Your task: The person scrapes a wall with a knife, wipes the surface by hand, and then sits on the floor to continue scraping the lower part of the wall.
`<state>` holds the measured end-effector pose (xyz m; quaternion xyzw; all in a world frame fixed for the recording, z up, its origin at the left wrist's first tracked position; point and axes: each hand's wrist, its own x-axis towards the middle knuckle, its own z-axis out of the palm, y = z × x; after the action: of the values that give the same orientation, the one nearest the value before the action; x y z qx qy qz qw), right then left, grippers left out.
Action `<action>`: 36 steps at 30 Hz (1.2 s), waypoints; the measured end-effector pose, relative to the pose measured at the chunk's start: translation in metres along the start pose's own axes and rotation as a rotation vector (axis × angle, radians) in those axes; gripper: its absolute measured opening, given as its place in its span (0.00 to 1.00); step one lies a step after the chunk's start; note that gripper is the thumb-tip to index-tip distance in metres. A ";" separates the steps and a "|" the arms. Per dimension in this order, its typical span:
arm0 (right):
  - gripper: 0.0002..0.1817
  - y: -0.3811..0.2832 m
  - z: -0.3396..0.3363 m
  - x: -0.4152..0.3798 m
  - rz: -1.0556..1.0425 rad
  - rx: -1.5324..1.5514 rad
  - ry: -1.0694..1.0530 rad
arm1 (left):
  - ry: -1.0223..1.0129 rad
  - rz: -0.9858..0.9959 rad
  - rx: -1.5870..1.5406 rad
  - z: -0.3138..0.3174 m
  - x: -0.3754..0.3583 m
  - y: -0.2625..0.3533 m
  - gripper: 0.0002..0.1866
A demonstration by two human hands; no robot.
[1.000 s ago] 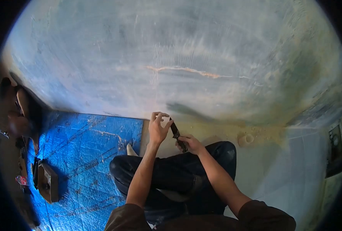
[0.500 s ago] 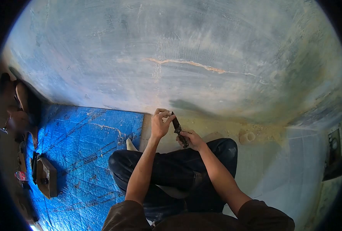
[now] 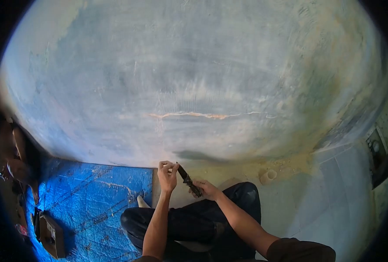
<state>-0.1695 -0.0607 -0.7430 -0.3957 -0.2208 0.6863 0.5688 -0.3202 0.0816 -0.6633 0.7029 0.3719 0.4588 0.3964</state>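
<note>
My right hand (image 3: 208, 190) is wrapped round the patterned handle of a dark-bladed knife (image 3: 187, 178), held above my crossed legs. The blade slants up and to the left. My left hand (image 3: 167, 178) is closed at the blade's tip, thumb and fingers pinched there. Whether something small sits between those fingers cannot be made out. In front of both hands rises a grey-blue wall (image 3: 229, 65) with a ragged, pale orange crack (image 3: 194, 115) running across it.
A blue sheet (image 3: 98, 196) covers the floor at left, with an open box (image 3: 54, 238) on it. Another person (image 3: 19, 161) sits at the far left edge. A small cup-like container (image 3: 269, 176) stands near the wall among crumbs, and a framed object (image 3: 376, 144) is at right.
My view has tilted upward, so the wall's crack, hands and floor sit lower in the picture. Both hands keep their hold on the knife.
</note>
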 end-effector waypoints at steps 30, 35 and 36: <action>0.16 -0.159 0.036 -0.035 -0.216 -0.671 0.092 | -0.067 0.122 -0.295 -0.020 0.003 0.036 0.12; 0.18 -0.320 0.121 -0.096 -0.830 -1.245 0.354 | -0.026 0.203 -0.207 -0.027 0.005 0.044 0.12; 0.21 -0.352 0.126 -0.103 -1.052 -1.425 0.417 | -0.010 0.226 -0.186 -0.026 0.005 0.051 0.12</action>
<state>-0.0524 -0.0508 -0.3731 -0.6179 -0.6377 -0.0464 0.4576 -0.3354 0.0713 -0.6088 0.7027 0.2446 0.5295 0.4074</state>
